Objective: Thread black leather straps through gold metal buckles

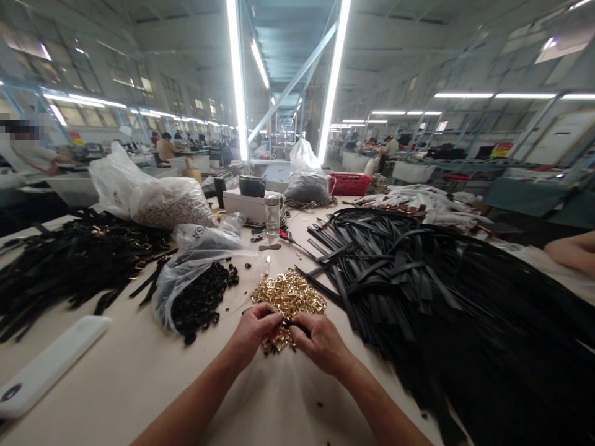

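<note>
My left hand (253,331) and my right hand (321,341) meet over a heap of gold-coloured buckles (290,292). Both are closed, thumbs and fingers pinching a dark strap (287,323) between them. Most of the strap is hidden by the fingers, and I cannot tell whether a buckle is on it. Left of the heap, small black loops (204,297) spill from a clear plastic bag (162,297). A large pile of long black straps (395,272) lies to the right of my right hand.
Black straps with gold buckles (93,260) cover the table's left side, near a white oblong object (56,365). Behind stand a full plastic bag (171,201), a glass bottle (272,215) and a red basket (351,184). Another person's arm (574,253) rests at far right.
</note>
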Tool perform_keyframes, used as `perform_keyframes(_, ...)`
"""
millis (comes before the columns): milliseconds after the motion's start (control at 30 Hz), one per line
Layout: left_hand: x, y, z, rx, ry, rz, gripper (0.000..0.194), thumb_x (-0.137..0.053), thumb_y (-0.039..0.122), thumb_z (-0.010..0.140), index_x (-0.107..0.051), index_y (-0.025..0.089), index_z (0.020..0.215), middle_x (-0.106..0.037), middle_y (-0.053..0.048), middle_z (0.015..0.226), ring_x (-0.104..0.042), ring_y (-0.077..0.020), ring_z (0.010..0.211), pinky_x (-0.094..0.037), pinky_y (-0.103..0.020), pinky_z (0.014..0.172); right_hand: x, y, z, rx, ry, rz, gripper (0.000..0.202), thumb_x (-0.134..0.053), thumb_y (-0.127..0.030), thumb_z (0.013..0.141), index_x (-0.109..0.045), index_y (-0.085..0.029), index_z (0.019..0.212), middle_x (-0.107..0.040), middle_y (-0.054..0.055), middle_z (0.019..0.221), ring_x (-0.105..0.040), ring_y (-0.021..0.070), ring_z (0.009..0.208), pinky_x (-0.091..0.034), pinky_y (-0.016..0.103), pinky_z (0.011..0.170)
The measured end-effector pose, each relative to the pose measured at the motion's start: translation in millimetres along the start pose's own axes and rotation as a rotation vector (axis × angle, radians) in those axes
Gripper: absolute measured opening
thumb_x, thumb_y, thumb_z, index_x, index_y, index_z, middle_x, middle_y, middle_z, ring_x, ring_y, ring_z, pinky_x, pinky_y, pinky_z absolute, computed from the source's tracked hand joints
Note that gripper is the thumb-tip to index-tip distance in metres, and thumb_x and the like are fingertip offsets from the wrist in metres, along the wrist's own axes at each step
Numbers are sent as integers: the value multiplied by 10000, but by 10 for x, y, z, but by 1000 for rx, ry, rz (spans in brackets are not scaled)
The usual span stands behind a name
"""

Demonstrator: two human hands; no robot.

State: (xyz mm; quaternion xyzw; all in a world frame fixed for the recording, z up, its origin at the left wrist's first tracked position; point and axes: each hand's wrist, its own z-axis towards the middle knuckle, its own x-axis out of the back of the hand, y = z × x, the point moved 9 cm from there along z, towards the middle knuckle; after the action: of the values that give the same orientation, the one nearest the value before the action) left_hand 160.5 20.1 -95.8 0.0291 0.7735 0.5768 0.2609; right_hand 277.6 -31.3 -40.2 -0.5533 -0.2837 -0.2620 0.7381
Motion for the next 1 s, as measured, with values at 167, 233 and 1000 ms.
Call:
perform_keyframes(167,-112,-83,-25,52,-46,-105,294,-832,303,592,-648,125,738,-637,-10,673,-538,-86,543,-413,-209,549,-40,-15,-5,12,29,128,190,-457,-205,879,-556,-182,718,-589,-13,656,-519,113,605,-349,210,577)
perform_keyframes(233,-139,-110,-20,53,-69,-118,298,-833,290,599,-668,122,782,-655,-22,698,-551,-92,556,-418,-213,559,-68,-8,-9,12,25,186,184,-449,-208,889,-568,-183,752,-589,-12,663,-524,114,608,-362,209,577)
perform_keyframes(1000,10,-298,76,121,75,-161,438,-909,321,390,-721,129,736,-739,-82,708,-687,-240,650,-552,-278,600,-42,118,-75,-85,181,186,147,-526,-182,839,-624,-183,730,-576,-35,626,-521,92,577,-373,172,533)
